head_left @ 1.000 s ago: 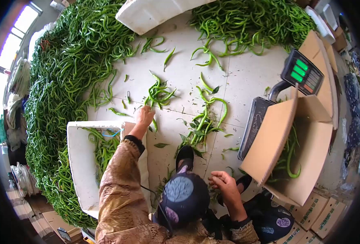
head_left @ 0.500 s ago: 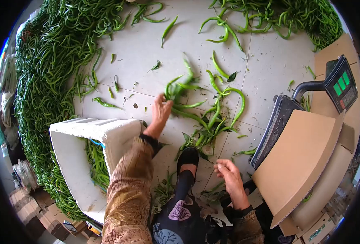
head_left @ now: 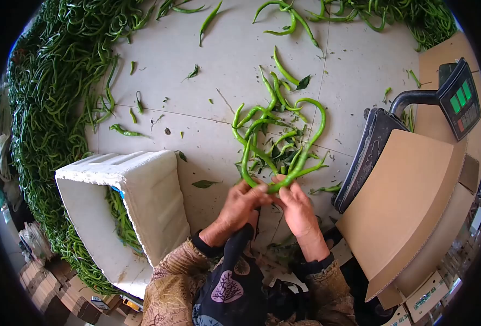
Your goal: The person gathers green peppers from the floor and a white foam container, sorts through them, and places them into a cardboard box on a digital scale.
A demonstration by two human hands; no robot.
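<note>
My left hand [head_left: 239, 207] and my right hand [head_left: 300, 213] meet low in the middle of the view. Both are closed with fingertips on long green chili peppers [head_left: 276, 188], whose curved ends reach out beyond the fingers. Just past the hands, a loose heap of green peppers [head_left: 259, 150] mixed with dark leaves and scraps lies on the pale tiled floor [head_left: 197, 89]. Part of a shoe is hidden behind the fingers.
A white foam box [head_left: 156, 185] on its side at left has peppers inside. Large pepper piles line the left [head_left: 48, 108] and far right [head_left: 414, 19]. At right stand a scale with a lit display [head_left: 460, 100] and a cardboard box [head_left: 398, 201].
My left hand has come back from the loose peppers toward my body, and my right hand has moved up and left to meet it. Both now hold peppers. The view has shifted slightly.
</note>
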